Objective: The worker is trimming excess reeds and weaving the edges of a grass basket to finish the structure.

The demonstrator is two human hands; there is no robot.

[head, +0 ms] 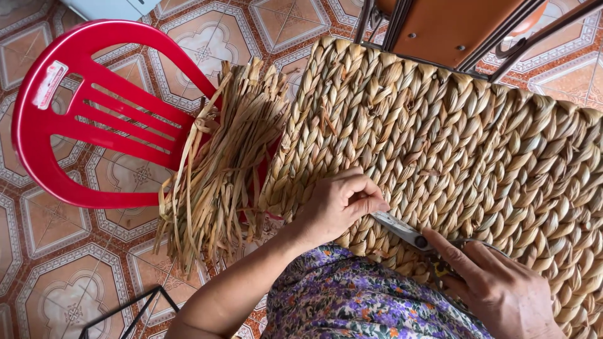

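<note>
A large woven mat (452, 144) of thick, twisted dry straw lies across the person's lap and spreads to the right edge of view, its upper edge resting against a brown chair seat with a metal frame (452, 28). The left hand (339, 204) sits near the mat's lower left edge, its grip closed, thumb and fingers pinching something small on the weave that cannot be made out. The right hand (502, 289) is closed around the handles of a pair of scissors (405, 232), whose grey blades lie flat on the mat and point at the left fingertips, almost touching them. The main risk, as I judge it, is that closeness: a snip made a little too far forward could nick the pinching fingers, and a blade dipping under a braid could sever a structural strand, so the weave would loosen there. The mat could also slide off the lap. The braids look plump, ridged and matte tan, with stray fibres poking out. Left of the mat, a loose bundle of flat straw strips (220, 169) droops over the seat of a smooth, glossy red plastic chair (81, 119), which stands on a patterned tile floor (56, 276).
</note>
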